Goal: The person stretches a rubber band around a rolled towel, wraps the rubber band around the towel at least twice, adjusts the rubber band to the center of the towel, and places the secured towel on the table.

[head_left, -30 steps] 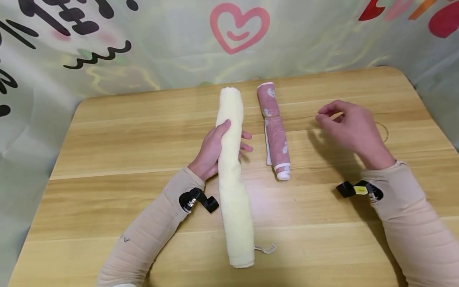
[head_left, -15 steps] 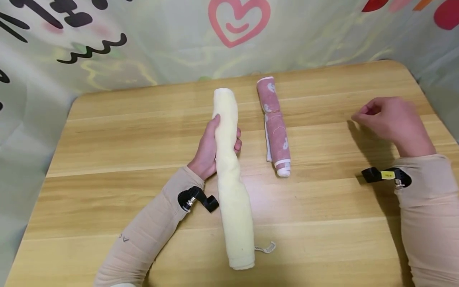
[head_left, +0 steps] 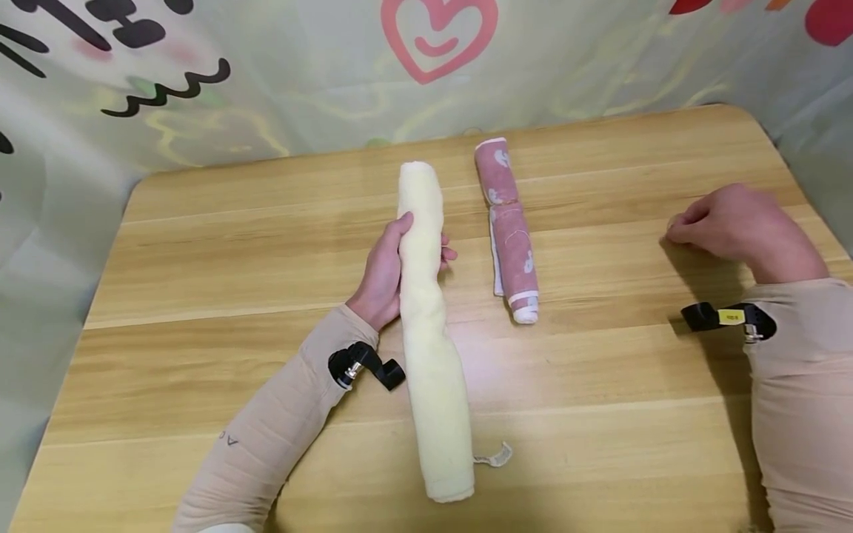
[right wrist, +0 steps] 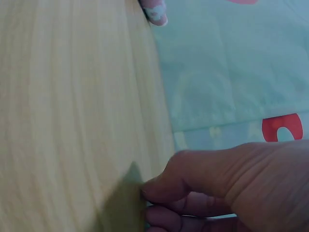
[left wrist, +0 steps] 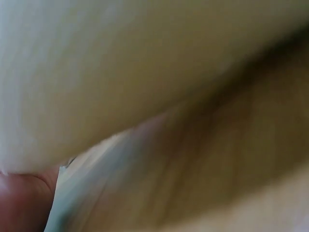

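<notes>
A long cream towel roll (head_left: 436,400) stands out in the middle of the head view, gripped near its upper part by my left hand (head_left: 381,277). The thumb lies over the roll and fingertips show past its right side. Close up, the roll (left wrist: 106,72) fills much of the left wrist view. To its right lies a shorter pink patterned towel roll (head_left: 514,240), cinched around its middle by a thin band (head_left: 504,202). Low over the table's right part, my right hand (head_left: 743,226) has thumb and fingers curled together; whether anything thin is between the fingertips is hidden.
The wooden table (head_left: 586,444) has its far edge against a printed cloth backdrop (head_left: 320,74). A small white tag (head_left: 494,455) sticks out from the cream roll's lower right side. The right wrist view shows the pink roll's end (right wrist: 157,13) at its top.
My right hand has moved right, over where a thin loose band lay on the table; that band is now out of sight. My left hand keeps hold of the cream roll.
</notes>
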`<action>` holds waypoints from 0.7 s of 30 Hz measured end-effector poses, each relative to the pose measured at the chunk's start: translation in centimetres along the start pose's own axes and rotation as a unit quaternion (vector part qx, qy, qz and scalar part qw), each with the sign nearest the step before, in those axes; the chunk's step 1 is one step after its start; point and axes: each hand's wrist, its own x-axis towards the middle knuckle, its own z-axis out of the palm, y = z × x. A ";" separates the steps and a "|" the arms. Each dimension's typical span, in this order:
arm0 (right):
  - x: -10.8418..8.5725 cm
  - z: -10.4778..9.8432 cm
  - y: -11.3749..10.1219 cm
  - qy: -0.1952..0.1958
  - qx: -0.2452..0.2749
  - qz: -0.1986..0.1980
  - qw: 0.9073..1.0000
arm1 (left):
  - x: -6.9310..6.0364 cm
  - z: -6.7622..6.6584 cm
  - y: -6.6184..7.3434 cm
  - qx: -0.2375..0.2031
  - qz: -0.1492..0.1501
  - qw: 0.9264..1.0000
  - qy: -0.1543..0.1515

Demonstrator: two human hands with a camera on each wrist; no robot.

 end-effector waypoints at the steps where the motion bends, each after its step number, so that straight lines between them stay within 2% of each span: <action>1: 0.1 0.0 -0.1 -0.005 -0.005 -0.004 1.000 | 0.0 0.0 0.0 0.004 0.003 1.000 0.000; 4: 0.0 0.2 -0.2 -0.003 -0.007 -0.003 1.000 | 0.0 0.1 -0.1 0.010 0.005 1.000 -0.007; 8: -0.3 0.3 -0.8 0.039 0.035 0.017 0.998 | 0.0 0.3 -0.3 -0.009 -0.013 1.000 -0.020; 12: -0.1 0.5 -1.3 0.070 0.136 0.024 0.988 | 0.0 0.4 -0.3 -0.003 -0.023 1.000 -0.017; 14: 0.1 0.6 -1.4 0.070 0.211 0.019 0.975 | 0.0 0.5 -0.4 0.009 -0.013 1.000 -0.012; 16: 0.4 0.8 -1.6 0.062 0.308 0.007 0.949 | 0.0 0.5 -0.6 0.020 0.001 1.000 -0.008; 17: 0.4 0.9 -1.7 0.057 0.363 0.001 0.930 | 0.0 0.5 -0.7 0.023 0.007 1.000 -0.008; 18: 0.5 1.1 -1.8 0.051 0.425 -0.011 0.904 | 0.1 0.6 -0.8 0.025 0.011 1.000 -0.008; 21: 0.6 1.6 -2.2 0.030 0.580 -0.043 0.813 | 0.3 0.9 -1.0 0.025 0.013 1.000 -0.009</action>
